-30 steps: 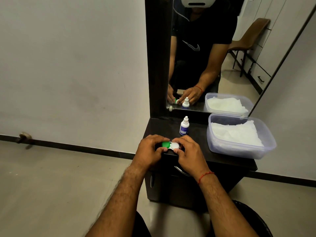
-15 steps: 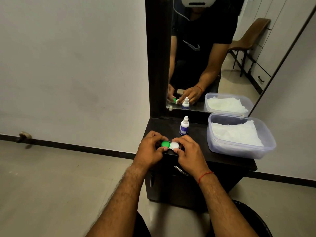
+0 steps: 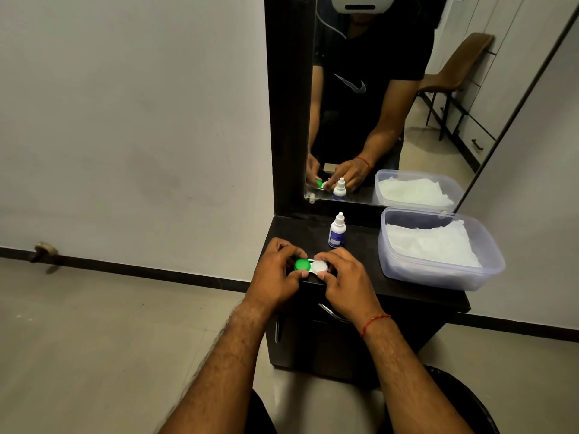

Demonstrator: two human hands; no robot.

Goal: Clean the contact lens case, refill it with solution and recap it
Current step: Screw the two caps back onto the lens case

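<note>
backing onto a pale wall (image 3: 125, 120), a dark cabinet (image 3: 300, 230) carries the solution bottle (image 3: 337, 232).

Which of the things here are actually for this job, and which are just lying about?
For the job:
lens case, gripped by the left hand and right hand
solution bottle
tub of tissues, probably for wiping

Just there:
mirror
chair reflected in it
doorstop on the floor

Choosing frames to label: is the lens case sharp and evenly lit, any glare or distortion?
Head view: the lens case is sharp, softly lit, no glare; the left hand and right hand hide its edges; the wide-angle lens slants the mirror frame.
</note>
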